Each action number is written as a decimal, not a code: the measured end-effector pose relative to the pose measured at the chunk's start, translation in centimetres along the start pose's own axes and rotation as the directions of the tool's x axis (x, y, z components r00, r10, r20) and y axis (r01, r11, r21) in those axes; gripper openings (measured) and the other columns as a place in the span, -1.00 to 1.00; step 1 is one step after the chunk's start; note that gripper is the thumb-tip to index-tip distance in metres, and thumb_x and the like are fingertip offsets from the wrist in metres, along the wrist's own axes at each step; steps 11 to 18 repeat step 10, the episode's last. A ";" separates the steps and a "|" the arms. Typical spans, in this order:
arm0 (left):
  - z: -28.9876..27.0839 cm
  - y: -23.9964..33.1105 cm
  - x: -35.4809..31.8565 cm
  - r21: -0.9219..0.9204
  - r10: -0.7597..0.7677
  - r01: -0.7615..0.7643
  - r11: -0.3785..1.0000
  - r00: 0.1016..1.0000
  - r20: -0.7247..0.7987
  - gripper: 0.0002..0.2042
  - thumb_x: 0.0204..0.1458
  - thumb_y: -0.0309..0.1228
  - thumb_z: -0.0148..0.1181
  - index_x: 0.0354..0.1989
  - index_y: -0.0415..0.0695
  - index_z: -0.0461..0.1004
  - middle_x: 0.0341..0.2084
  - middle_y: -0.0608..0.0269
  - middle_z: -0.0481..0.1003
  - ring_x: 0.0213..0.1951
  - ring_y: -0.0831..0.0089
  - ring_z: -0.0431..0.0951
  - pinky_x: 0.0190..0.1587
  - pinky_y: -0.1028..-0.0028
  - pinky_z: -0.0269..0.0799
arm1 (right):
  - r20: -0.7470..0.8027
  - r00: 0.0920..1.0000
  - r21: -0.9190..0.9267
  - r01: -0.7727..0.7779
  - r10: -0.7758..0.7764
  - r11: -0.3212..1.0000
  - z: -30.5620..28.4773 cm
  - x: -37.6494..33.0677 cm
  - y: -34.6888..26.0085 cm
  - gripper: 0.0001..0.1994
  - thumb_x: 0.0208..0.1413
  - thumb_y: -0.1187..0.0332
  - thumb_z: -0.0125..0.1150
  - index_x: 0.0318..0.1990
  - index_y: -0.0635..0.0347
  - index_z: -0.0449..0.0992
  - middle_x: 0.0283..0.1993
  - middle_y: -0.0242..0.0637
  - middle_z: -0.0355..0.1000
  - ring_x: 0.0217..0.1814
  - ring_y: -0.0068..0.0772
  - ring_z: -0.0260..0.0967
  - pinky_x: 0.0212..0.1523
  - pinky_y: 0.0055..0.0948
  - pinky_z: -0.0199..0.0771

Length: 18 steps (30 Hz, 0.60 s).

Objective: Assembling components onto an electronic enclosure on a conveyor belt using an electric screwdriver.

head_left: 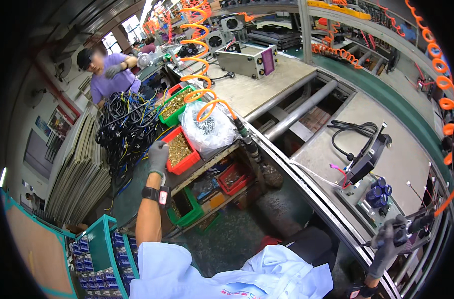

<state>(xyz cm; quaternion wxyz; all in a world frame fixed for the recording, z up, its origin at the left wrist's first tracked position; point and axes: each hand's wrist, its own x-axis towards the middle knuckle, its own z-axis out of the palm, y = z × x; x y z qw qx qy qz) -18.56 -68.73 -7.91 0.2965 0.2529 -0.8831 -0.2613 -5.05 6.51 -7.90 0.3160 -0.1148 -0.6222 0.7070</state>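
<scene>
My left hand (158, 155), in a grey glove, reaches into the near red bin (183, 165) of brass-coloured screws and rests at its left rim; whether it grips any screws cannot be seen. My right hand (389, 242), also gloved, is closed around the handle of a black pneumatic screwdriver (412, 226) at the lower right, by the edge of the line. Just beyond that tool lies an open circuit assembly with blue capacitors (379, 193) and a black panel (369, 158) on the grey board.
A green bin of screws (175, 104) and a clear bag of parts (209, 130) sit behind the red bin. An orange coiled air hose (199, 74) hangs over them. A bundle of black cables (125, 127) lies left, with a person in purple (110, 74) beyond. Roller rails (299, 107) cross the line.
</scene>
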 end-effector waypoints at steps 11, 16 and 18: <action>-6.0 -6.6 -6.9 0.666 -0.339 0.205 0.718 0.938 0.076 -0.16 -0.08 0.10 0.33 0.33 -0.15 0.28 0.21 -0.13 0.41 0.23 -0.05 0.43 0.27 0.17 0.34 | -0.162 0.979 -0.183 0.094 -0.125 0.979 -3.8 3.1 2.7 -0.70 0.16 0.52 0.31 0.04 0.18 0.46 -0.24 -0.32 0.51 -0.39 -0.61 0.42 -0.57 -0.68 0.31; -6.0 -6.6 -6.9 0.666 -0.339 0.205 0.718 0.938 0.076 -0.16 -0.08 0.10 0.33 0.33 -0.15 0.28 0.21 -0.13 0.41 0.23 -0.05 0.43 0.27 0.17 0.34 | -0.162 0.979 -0.183 0.094 -0.125 0.979 -3.8 3.1 2.7 -0.70 0.16 0.52 0.31 0.04 0.18 0.46 -0.24 -0.32 0.51 -0.39 -0.61 0.42 -0.57 -0.68 0.31; -6.0 -6.6 -6.9 0.666 -0.339 0.205 0.718 0.938 0.076 -0.16 -0.08 0.10 0.33 0.33 -0.15 0.28 0.21 -0.13 0.41 0.23 -0.05 0.43 0.27 0.17 0.34 | -0.162 0.979 -0.183 0.094 -0.125 0.979 -3.8 3.1 2.7 -0.70 0.16 0.52 0.31 0.04 0.18 0.46 -0.24 -0.32 0.51 -0.39 -0.61 0.42 -0.57 -0.68 0.31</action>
